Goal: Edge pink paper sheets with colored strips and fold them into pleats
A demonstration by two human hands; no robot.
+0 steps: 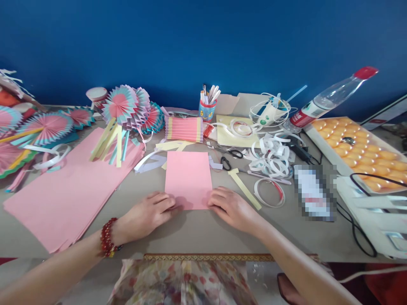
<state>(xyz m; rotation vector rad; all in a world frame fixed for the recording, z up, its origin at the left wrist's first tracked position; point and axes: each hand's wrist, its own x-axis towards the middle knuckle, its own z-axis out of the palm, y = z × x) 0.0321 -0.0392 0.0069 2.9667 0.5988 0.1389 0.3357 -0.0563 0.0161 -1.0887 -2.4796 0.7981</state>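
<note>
A pink sheet of paper (188, 178) lies on the grey table in front of me, with faint crosswise lines on it. My left hand (155, 212), with a red bead bracelet (108, 237) at the wrist, pinches its near left corner. At the near right corner, my right hand (227, 207) has its fingers curled and closed on the paper edge. Just beyond the sheet lie black-handled scissors (226, 163) and a pleated pink paper piece (184, 128) with yellow and purple edges.
To the left is a stack of large pink sheets (73, 186) beside several paper rosettes (119, 106). A pen cup (207, 111), curled white strips (270, 156), a tape ring (269, 192), a plastic bottle (330, 101) and a phone (313, 192) occupy the back and right.
</note>
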